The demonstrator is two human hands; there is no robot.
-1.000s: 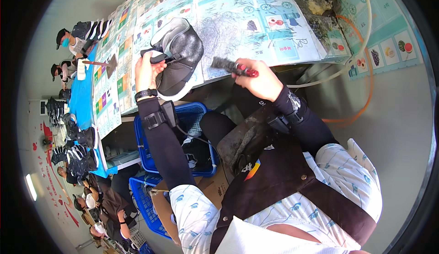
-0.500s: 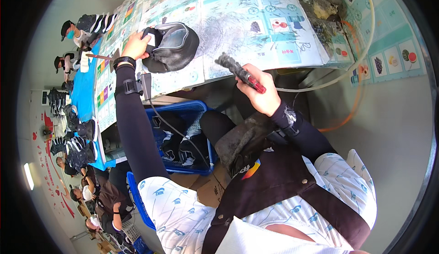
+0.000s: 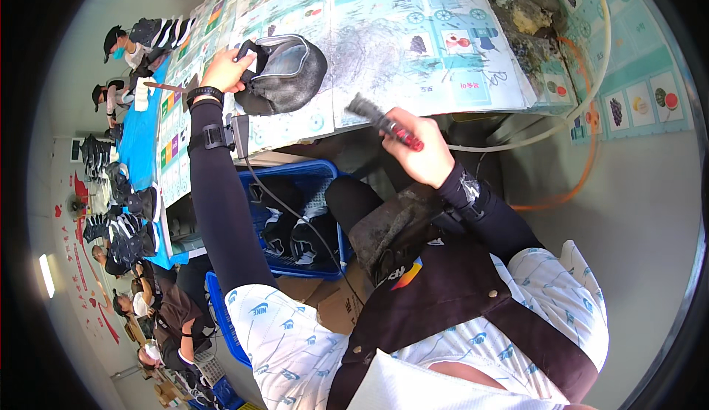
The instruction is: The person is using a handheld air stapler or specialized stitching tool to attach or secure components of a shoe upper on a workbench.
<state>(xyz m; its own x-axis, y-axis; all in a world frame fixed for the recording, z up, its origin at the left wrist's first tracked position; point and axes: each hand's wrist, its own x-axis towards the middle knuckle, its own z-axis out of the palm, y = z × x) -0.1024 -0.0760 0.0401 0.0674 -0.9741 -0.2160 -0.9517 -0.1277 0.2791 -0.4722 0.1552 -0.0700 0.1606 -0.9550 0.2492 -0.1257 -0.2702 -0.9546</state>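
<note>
On the paper-covered table, a black shoe upper with a grey lining lies with its opening facing up. My left hand pinches its left end by a small white tab. Right of the shoe upper and just off the table's near edge, my right hand is closed around a brush-like tool with a dark, blurred tip and a red end. The tool's tip is apart from the shoe upper. Beside my left wrist lies a flat blade with a brown handle.
Below the table edge stands a blue crate holding dark shoes. A pale hose and an orange hose curve at the right. Shoes line a blue-covered bench on the left, where several people sit.
My right hand has shifted down slightly, and the tool's tip has dropped a little. My left hand keeps its hold on the shoe upper.
</note>
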